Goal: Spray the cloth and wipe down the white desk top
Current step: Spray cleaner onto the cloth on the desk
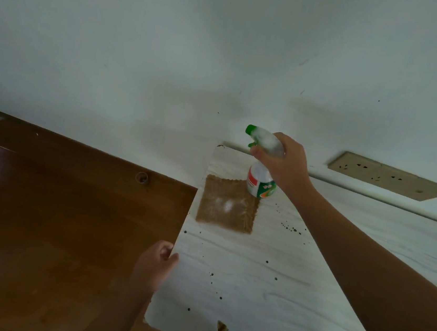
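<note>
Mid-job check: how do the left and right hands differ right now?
The right hand grips the spray bottle at its neck; the left hand holds the edge of the white desk top. The right hand is stretched far out near the wall; the left hand sits close in at the desk's left edge. Shared: both are curled round something, and neither touches the brown cloth.

Open across the middle of the tabletop (252, 285) and toward its near edge, flat but for dark specks (290, 228). Crowded at the far left corner by cloth (224, 207) and spray bottle (260, 183), wall (171, 49) close behind.
</note>
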The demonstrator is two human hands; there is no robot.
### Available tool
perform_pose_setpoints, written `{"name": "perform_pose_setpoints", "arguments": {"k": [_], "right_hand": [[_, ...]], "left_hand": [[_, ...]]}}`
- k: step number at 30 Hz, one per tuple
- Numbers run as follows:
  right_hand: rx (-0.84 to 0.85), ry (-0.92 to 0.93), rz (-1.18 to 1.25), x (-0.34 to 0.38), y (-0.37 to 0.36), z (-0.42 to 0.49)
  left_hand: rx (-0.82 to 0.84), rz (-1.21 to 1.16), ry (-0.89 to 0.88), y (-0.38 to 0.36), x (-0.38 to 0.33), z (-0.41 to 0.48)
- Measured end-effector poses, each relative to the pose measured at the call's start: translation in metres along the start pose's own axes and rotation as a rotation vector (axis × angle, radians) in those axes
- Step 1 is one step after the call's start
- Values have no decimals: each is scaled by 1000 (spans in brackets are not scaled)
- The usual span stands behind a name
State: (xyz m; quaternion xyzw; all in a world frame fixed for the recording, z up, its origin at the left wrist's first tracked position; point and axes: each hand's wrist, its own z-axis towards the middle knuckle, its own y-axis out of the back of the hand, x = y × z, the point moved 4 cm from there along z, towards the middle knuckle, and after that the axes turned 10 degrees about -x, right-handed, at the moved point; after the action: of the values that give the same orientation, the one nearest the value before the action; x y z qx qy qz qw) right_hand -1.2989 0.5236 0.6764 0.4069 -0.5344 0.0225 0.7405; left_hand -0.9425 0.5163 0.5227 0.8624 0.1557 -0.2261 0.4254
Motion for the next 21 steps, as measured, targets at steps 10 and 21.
{"name": "perform_pose_setpoints", "arguments": {"k": [10, 21], "right_hand": [[67, 64, -107, -2, -42, 21], [25, 167, -100, 15, -41, 9]], "left_hand": [[-46, 22, -16, -9, 9, -1], [-45, -13, 15, -14, 23, -5]]}}
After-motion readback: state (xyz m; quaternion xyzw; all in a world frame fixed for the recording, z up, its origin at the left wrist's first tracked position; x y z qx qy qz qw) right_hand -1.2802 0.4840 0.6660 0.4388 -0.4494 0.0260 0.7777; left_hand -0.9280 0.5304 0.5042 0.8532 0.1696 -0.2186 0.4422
